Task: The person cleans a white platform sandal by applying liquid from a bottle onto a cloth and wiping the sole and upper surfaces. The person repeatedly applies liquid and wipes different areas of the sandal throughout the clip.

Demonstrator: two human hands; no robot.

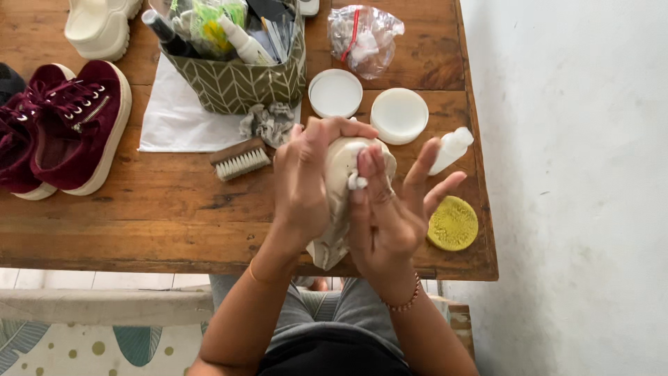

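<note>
My hands meet over the near edge of the surface [174, 216]: the left hand [303, 184] is wrapped tight around a cream shoe [339, 174], and the right hand [390, 209] presses a small white wad [357, 182] on it with two fingers, the others splayed. I see the shoe's long axis running from me toward the far side, between both palms.

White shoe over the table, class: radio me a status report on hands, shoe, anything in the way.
Left hand grips the white shoe. Right hand presses a small white cloth to it, fingers spread. Brush and round yellow sponge lie apart.
</note>
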